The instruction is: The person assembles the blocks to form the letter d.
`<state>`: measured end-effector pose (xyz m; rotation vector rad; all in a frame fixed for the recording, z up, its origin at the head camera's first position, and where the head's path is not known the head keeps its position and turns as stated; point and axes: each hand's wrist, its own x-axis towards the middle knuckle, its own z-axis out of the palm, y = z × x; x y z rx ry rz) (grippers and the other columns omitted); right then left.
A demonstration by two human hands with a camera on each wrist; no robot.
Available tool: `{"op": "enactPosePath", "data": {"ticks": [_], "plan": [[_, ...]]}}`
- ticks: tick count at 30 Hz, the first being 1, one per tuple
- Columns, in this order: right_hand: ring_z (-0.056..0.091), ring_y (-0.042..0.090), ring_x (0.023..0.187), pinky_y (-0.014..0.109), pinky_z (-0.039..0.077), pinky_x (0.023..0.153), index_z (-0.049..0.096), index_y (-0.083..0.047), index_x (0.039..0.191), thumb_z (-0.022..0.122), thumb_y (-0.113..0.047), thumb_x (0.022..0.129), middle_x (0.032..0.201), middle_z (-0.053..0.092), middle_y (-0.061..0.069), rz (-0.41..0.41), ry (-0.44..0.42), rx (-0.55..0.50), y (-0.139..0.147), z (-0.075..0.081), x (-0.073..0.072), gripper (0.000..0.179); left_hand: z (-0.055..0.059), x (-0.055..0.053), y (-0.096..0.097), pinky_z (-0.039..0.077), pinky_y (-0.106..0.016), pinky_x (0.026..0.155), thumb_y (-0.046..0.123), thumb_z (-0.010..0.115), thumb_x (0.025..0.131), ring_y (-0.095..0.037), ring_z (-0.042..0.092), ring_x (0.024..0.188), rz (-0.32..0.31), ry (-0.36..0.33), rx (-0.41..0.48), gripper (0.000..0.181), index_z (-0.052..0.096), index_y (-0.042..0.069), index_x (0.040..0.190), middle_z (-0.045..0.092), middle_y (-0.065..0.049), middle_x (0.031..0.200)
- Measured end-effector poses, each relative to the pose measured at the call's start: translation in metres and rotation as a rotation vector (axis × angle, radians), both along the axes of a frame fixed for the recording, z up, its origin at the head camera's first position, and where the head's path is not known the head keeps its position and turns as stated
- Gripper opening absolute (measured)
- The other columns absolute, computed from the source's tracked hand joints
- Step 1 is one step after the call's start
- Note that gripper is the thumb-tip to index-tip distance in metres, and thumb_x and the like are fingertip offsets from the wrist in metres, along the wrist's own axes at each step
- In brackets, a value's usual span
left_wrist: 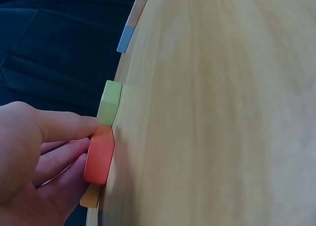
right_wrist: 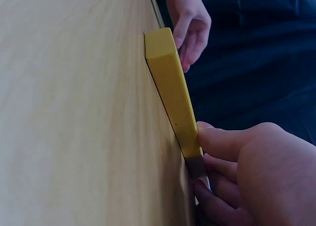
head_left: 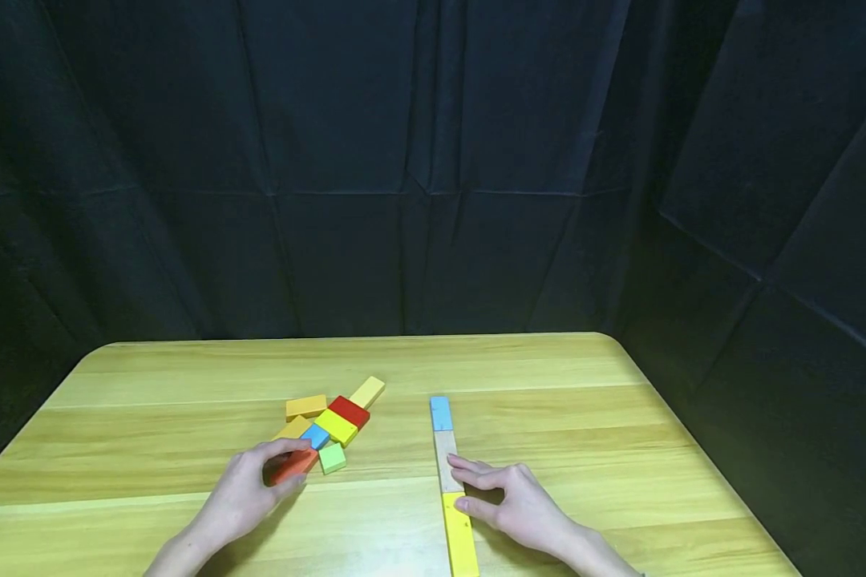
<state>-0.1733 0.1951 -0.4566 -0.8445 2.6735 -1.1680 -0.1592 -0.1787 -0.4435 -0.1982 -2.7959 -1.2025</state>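
An orange-red block (head_left: 293, 466) lies between the thumb and fingers of my left hand (head_left: 241, 489), which grips it at the near end of a cluster. A small blue block (head_left: 315, 436) and a light green block (head_left: 333, 457) are right beside it. On the right, my right hand (head_left: 515, 501) rests its fingertips along a straight row. Its thumb touches the long yellow block (head_left: 460, 537), while the other fingers are at the plain wood block (head_left: 447, 461). A light blue block (head_left: 441, 413) forms the row's far end.
Behind the left hand lie a yellow block (head_left: 336, 426), a dark red block (head_left: 350, 412), a pale wood block (head_left: 367, 392) and two orange-yellow blocks, one (head_left: 306, 407) farther back. The wooden table (head_left: 548, 369) ends at a black curtain (head_left: 346, 264) behind and at the right.
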Motion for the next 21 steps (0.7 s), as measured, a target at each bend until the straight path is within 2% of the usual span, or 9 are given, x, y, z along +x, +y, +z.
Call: {"op": "enactPosePath", "data": {"ticks": [8, 15, 17, 21], "plan": [[0.050, 0.024, 0.135, 0.053, 0.040, 0.110, 0.067, -0.008, 0.129, 0.067, -0.044, 0.093, 0.144, 0.055, -0.009, 0.000, 0.001, -0.016, 0.000, 0.000, 0.000, 0.051, -0.001, -0.001, -0.001, 0.057, -0.026, 0.078, 0.006, 0.085, 0.076, -0.014, 0.067, 0.093, -0.008, -0.009, 0.038, 0.045, 0.070, 0.010, 0.118, 0.072, -0.004, 0.113], [0.052, 0.024, 0.133, 0.051, 0.042, 0.109, 0.067, -0.009, 0.129, 0.067, -0.044, 0.094, 0.143, 0.056, -0.009, 0.000, 0.024, -0.002, 0.001, -0.001, 0.000, 0.050, 0.000, -0.001, -0.004, 0.059, -0.031, 0.081, 0.013, 0.089, 0.073, -0.016, 0.068, 0.094, -0.028, -0.030, 0.074, 0.047, 0.071, 0.009, 0.116, 0.071, -0.007, 0.116], [0.052, 0.024, 0.133, 0.050, 0.043, 0.109, 0.067, -0.009, 0.129, 0.067, -0.043, 0.094, 0.143, 0.056, -0.009, 0.000, 0.028, 0.001, 0.000, -0.001, 0.000, 0.049, 0.000, -0.001, -0.006, 0.059, -0.031, 0.082, 0.014, 0.088, 0.073, -0.016, 0.068, 0.095, -0.046, -0.045, 0.087, 0.048, 0.070, 0.009, 0.118, 0.071, -0.007, 0.116], [0.052, 0.024, 0.132, 0.050, 0.043, 0.109, 0.067, -0.009, 0.129, 0.066, -0.043, 0.094, 0.143, 0.056, -0.010, 0.001, 0.029, 0.004, 0.000, -0.001, -0.001, 0.049, 0.001, -0.002, -0.011, 0.059, -0.031, 0.086, 0.016, 0.088, 0.075, -0.020, 0.068, 0.101, -0.122, -0.072, 0.129, 0.052, 0.068, 0.006, 0.122, 0.069, -0.009, 0.119]]}}
